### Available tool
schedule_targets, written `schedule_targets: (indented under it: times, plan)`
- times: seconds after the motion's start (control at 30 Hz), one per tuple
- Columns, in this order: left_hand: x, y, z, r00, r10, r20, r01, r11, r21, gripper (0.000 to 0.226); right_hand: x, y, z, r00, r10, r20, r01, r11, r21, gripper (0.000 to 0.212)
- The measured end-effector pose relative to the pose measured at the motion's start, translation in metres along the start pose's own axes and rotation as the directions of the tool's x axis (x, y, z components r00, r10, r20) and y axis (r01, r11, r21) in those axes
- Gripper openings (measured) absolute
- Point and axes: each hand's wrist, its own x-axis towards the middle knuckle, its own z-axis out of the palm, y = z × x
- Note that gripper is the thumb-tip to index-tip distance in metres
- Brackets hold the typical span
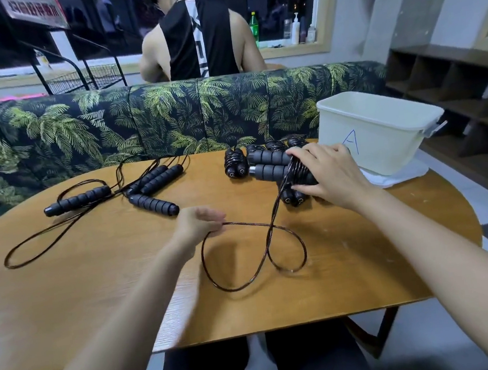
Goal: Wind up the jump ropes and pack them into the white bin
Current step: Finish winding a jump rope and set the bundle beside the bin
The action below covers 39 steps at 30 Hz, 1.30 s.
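My right hand (327, 173) grips a pair of black foam jump rope handles (270, 164) lying side by side, with several turns of thin dark cord wrapped round them. The loose cord (256, 256) runs down from the handles and lies in a figure-eight loop on the table. My left hand (200, 222) pinches that cord near its left end. A wound bundle (236, 163) lies left of the held handles, another (293, 196) sits under my right hand, and more lie behind. Unwound ropes with black handles (154, 204) lie at the table's left. The white bin (378, 131) marked "A" stands at the right.
The wooden oval table (97, 290) holds everything. A white cloth (398, 176) lies under the bin. A palm-print sofa back (139, 120) runs behind the table, with a person seated beyond it. Dark shelving (451, 78) stands at the right.
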Motion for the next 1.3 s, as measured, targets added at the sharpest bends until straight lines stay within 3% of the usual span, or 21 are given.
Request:
schedule_targets:
  times: [0.07, 0.13, 0.23, 0.3, 0.37, 0.4, 0.47, 0.53, 0.63, 0.73, 0.83, 0.9, 0.97, 1.03, 1.07, 1.1, 1.2, 1.3]
  plan:
    - [0.007, -0.013, -0.017, 0.99, 0.068, -0.126, -0.04, 0.977, 0.211, 0.019, -0.001, 0.006, -0.001, 1.0, 0.028, -0.002, -0.028, 1.0, 0.0, 0.072]
    - [0.014, -0.023, -0.032, 0.977, 0.115, -0.177, -0.02, 0.886, 0.464, 0.021, -0.003, 0.009, -0.004, 0.999, 0.051, -0.008, -0.051, 0.999, -0.006, 0.072]
    - [0.013, -0.018, -0.034, 0.977, 0.151, -0.148, -0.005, 0.718, 0.696, 0.027, -0.002, 0.006, -0.008, 0.999, 0.039, -0.033, -0.04, 0.999, -0.027, 0.073]
    - [0.004, 0.003, -0.019, 0.952, 0.286, -0.108, -0.114, 0.66, 0.742, 0.028, 0.002, -0.003, -0.011, 0.998, -0.002, -0.059, -0.001, 0.999, -0.048, 0.072]
    - [-0.018, 0.034, 0.006, 0.923, 0.377, -0.076, -0.268, 0.771, 0.577, 0.019, 0.007, -0.014, -0.013, 0.995, -0.039, -0.091, 0.033, 0.997, -0.064, 0.072]
    - [-0.031, 0.048, 0.02, 0.939, 0.343, -0.032, -0.302, 0.865, 0.401, 0.022, 0.009, -0.019, -0.015, 0.993, -0.053, -0.109, 0.046, 0.997, -0.069, 0.073]
    - [-0.053, 0.066, 0.043, 0.962, 0.215, 0.166, -0.234, 0.967, 0.102, 0.033, 0.011, -0.03, -0.019, 0.988, -0.078, -0.135, 0.069, 0.995, -0.073, 0.074]
    - [-0.061, 0.064, 0.054, 0.92, 0.173, 0.351, -0.191, 0.981, 0.017, 0.033, 0.01, -0.036, -0.023, 0.986, -0.086, -0.141, 0.078, 0.995, -0.062, 0.073]
    - [-0.06, 0.047, 0.053, 0.841, 0.202, 0.502, -0.117, 0.974, -0.196, 0.028, 0.006, -0.039, -0.029, 0.99, -0.063, -0.128, 0.064, 0.998, 0.006, 0.073]
    - [-0.057, 0.031, 0.046, 0.802, 0.244, 0.545, -0.022, 0.924, -0.381, 0.026, -0.001, -0.043, -0.036, 0.993, 0.0, -0.117, 0.036, 0.953, 0.302, 0.072]
    - [-0.049, 0.017, 0.037, 0.785, 0.265, 0.56, 0.006, 0.9, -0.435, 0.026, -0.006, -0.049, -0.049, 0.994, 0.102, -0.039, -0.047, 0.719, 0.694, 0.072]
    - [-0.048, 0.018, 0.034, 0.798, 0.249, 0.549, -0.043, 0.931, -0.361, 0.024, -0.01, -0.056, -0.055, 0.999, 0.043, -0.01, -0.018, 0.591, 0.806, 0.075]
    - [-0.044, 0.023, 0.023, 0.848, 0.239, 0.474, -0.24, 0.969, -0.059, 0.028, -0.016, -0.064, -0.056, 0.998, -0.066, -0.002, 0.035, 0.495, 0.868, 0.076]
    - [-0.035, 0.031, 0.003, 0.934, 0.193, 0.301, -0.262, 0.942, 0.209, 0.033, -0.023, -0.069, -0.056, 0.985, -0.173, 0.015, 0.067, 0.461, 0.885, 0.078]
    - [-0.03, 0.039, -0.005, 0.932, 0.194, 0.307, -0.269, 0.936, 0.225, 0.035, -0.027, -0.069, -0.055, 0.974, -0.225, 0.03, 0.08, 0.465, 0.882, 0.079]
    - [-0.026, 0.048, -0.011, 0.872, 0.235, 0.43, -0.355, 0.908, 0.224, 0.032, -0.03, -0.07, -0.052, 0.961, -0.273, 0.044, 0.097, 0.481, 0.871, 0.078]
    - [-0.028, 0.075, -0.007, 0.718, 0.199, 0.667, -0.605, 0.651, 0.458, 0.012, -0.039, -0.072, -0.039, 0.919, -0.384, 0.087, 0.183, 0.614, 0.768, 0.074]
    - [-0.03, 0.085, -0.001, 0.715, 0.16, 0.68, -0.666, 0.452, 0.594, 0.004, -0.047, -0.077, -0.027, 0.893, -0.413, 0.179, 0.233, 0.764, 0.602, 0.071]
